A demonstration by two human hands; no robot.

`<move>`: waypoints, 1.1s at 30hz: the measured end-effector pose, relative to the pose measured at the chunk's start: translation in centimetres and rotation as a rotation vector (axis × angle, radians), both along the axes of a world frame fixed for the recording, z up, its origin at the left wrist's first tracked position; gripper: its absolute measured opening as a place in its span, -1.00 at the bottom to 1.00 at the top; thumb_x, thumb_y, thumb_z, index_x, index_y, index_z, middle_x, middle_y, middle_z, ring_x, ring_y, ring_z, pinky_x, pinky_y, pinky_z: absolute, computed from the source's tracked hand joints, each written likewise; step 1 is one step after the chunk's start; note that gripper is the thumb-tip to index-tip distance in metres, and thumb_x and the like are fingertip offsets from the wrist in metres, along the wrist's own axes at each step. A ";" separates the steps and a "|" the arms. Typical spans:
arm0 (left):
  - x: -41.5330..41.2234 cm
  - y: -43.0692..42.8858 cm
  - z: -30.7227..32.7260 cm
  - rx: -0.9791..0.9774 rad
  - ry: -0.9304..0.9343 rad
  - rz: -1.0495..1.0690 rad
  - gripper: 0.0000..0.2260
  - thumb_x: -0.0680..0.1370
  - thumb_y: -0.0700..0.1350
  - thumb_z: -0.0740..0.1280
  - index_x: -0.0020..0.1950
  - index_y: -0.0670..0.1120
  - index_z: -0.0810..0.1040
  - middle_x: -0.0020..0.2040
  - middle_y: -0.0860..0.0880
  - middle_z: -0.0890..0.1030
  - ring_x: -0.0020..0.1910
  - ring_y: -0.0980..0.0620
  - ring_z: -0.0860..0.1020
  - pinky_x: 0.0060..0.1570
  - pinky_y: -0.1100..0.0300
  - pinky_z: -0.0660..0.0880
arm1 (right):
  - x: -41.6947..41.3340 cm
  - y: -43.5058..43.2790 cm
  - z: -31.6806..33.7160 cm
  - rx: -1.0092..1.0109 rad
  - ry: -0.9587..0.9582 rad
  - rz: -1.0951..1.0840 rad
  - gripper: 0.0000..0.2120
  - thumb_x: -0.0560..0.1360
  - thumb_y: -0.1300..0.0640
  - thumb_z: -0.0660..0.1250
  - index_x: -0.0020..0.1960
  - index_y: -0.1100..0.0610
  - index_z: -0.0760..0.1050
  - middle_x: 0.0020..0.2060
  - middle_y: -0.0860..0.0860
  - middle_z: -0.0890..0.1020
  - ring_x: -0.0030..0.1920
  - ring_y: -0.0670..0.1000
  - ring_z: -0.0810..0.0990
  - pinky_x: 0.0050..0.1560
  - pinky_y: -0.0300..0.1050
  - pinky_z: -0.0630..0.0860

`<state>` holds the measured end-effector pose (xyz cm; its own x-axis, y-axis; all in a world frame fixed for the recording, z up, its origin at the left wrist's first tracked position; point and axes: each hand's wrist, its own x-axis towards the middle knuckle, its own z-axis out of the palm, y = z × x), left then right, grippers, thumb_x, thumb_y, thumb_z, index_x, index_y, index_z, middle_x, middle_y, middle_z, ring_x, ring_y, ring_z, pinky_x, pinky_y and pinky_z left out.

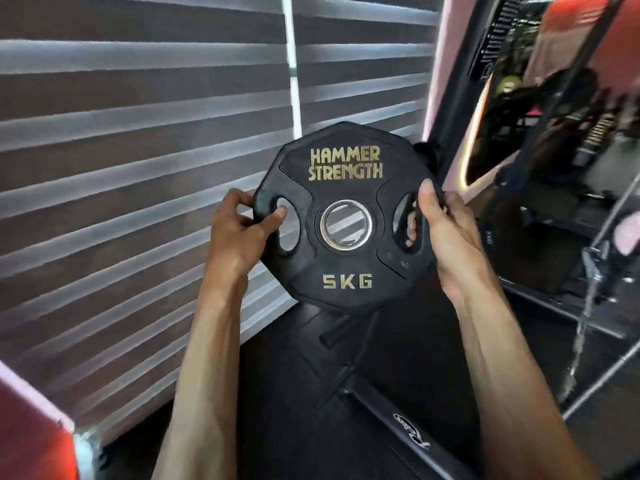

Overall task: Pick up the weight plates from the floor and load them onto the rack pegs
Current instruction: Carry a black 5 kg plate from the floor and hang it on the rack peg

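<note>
I hold a black 5 kg weight plate (346, 188) upright in front of me, its gold lettering facing me and a steel-ringed hole in its middle. My left hand (235, 233) grips the plate's left handle slot, thumb through the opening. My right hand (443, 233) grips the right handle slot, fingers curled through it. Below the plate a black rack peg (334, 332) sticks out toward the left from the rack's dark frame (388, 407). A black rounded part, possibly another peg's end, shows just behind the plate's upper right edge; I cannot tell what it is.
Striped window blinds (138, 168) fill the left side. A mirror (554, 133) and dark machine frame with a hanging chain (585, 306) stand at the right. Dark floor (277, 393) lies below. A red and pink object (31, 438) sits at the bottom left corner.
</note>
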<state>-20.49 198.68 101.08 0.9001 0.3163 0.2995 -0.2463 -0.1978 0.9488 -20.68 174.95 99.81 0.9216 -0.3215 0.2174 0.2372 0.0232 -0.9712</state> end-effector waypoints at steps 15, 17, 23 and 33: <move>13.5 -0.7 0.8 0.063 -0.022 -0.319 -0.68 0.46 -0.02 0.48 0.05 -0.10 0.43 -0.10 -0.16 0.65 -0.20 -0.05 0.63 -0.21 0.08 0.57 | 6.7 -0.2 0.2 -0.014 -0.100 -0.339 -0.50 0.43 -0.34 0.33 -0.08 0.11 0.44 -0.26 0.12 0.51 -0.27 0.04 0.48 -0.18 0.00 0.41; 14.2 -0.4 0.7 0.087 -0.023 -0.311 -0.68 0.46 0.02 0.48 0.06 -0.07 0.45 -0.10 -0.12 0.65 -0.15 -0.05 0.64 -0.09 0.02 0.58 | 7.0 0.3 -0.1 -0.009 -0.108 -0.333 -0.49 0.43 -0.34 0.33 -0.06 0.13 0.44 -0.27 0.13 0.50 -0.28 0.03 0.48 -0.21 -0.02 0.41; 16.3 -0.3 -0.5 0.074 -0.036 -0.353 -0.67 0.49 0.02 0.46 0.10 -0.09 0.43 -0.05 -0.09 0.64 -0.10 -0.02 0.65 -0.13 0.13 0.60 | 7.6 0.9 -1.0 -0.011 -0.113 -0.376 -0.55 0.46 -0.31 0.33 0.00 0.08 0.45 -0.18 0.08 0.58 -0.14 0.05 0.56 -0.05 0.09 0.52; 20.3 -3.3 -2.7 -0.036 -0.109 -0.458 -0.72 0.51 -0.09 0.45 0.14 -0.07 0.44 0.00 0.03 0.59 0.00 0.01 0.63 -0.03 0.14 0.63 | 8.5 0.1 -2.1 -0.171 -0.178 -0.465 -0.63 0.46 -0.34 0.30 0.05 -0.08 0.42 0.12 0.18 0.63 0.17 0.12 0.61 0.29 0.26 0.47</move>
<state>-0.18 195.39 98.43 0.9134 -0.0941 0.3961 -0.3990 -0.0131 0.9169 -12.21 175.03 97.72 0.6338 -0.6344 0.4424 0.3462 -0.2789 -0.8958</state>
